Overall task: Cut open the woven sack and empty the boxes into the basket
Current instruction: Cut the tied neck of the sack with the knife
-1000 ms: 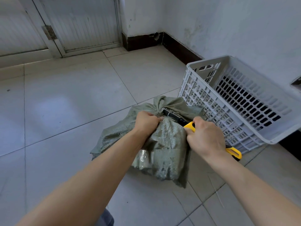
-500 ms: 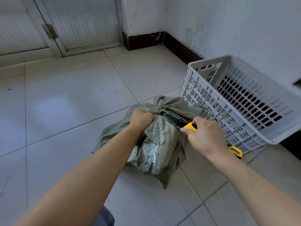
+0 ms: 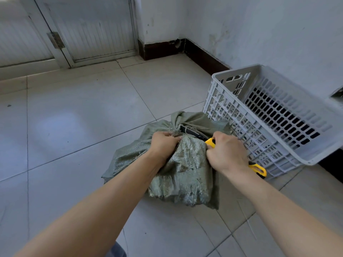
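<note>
While both bare forearms reach out from the bottom of the view, a scrap of blue-grey clothing (image 3: 118,250) shows at the lower edge between them. The left hand (image 3: 162,144) is clenched around a bunch of the sack's gathered cloth near its tied neck. The right hand (image 3: 227,152) is wrapped tightly around a yellow utility knife (image 3: 259,169), whose yellow tail sticks out behind the wrist and whose dark blade end lies against the neck of the sack, pointing away from the person.

The green woven sack (image 3: 185,175) sits bulging on the tiled floor (image 3: 83,127), its tied top turned away from the person and its loose cloth spread out to the left. No printing, label or brand can be read on the sack or the knife. What the sack holds is hidden by the cloth.

Just beyond the right hand, a pale grey slatted plastic basket (image 3: 278,130) stands on the floor, its near wall touching or just beside the sack's neck; which one cannot be told. The basket's right side runs close along a white wall (image 3: 259,30) with a dark skirting board (image 3: 204,56) at its foot.

Farther off, at the far left edge of the floor, stands a ribbed pale door (image 3: 96,32) with a metal hinge (image 3: 55,40) on its frame, and the two walls meet in the far corner.
</note>
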{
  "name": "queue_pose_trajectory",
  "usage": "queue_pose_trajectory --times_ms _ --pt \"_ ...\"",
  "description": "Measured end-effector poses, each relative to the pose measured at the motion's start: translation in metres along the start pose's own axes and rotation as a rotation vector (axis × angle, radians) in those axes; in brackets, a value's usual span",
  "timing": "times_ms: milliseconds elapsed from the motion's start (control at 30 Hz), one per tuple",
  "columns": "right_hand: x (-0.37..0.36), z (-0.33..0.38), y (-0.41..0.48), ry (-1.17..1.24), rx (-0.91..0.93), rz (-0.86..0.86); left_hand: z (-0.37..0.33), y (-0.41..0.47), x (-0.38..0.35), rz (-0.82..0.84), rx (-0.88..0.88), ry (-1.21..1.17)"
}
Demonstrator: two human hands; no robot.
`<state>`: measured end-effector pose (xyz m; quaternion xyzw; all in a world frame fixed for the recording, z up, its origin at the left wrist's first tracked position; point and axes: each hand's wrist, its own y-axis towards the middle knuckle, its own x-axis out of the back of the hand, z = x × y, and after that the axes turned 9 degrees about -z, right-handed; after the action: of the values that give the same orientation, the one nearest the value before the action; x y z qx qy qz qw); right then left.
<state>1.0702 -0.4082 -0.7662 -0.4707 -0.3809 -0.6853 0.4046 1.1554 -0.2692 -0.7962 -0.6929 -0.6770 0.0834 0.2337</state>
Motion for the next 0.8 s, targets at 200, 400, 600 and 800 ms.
queue_pose_trajectory --times_ms 200,400,600,800 --pt "0.003 0.024 0.034 0.302 -0.094 -0.088 0.025 -0.047 -0.031 0.391 -0.102 0.427" --pt "0.004 -0.015 0.037 0.178 -0.28 0.049 0.022 -0.011 0.002 0.122 -0.134 0.219" --pt "0.001 -0.039 0.041 0.488 -0.521 0.022 0.013 0.0 0.013 0.085 -0.109 0.077" --pt "-0.057 -0.073 0.005 0.176 -0.654 0.297 0.014 0.002 0.018 0.085 -0.187 0.255"
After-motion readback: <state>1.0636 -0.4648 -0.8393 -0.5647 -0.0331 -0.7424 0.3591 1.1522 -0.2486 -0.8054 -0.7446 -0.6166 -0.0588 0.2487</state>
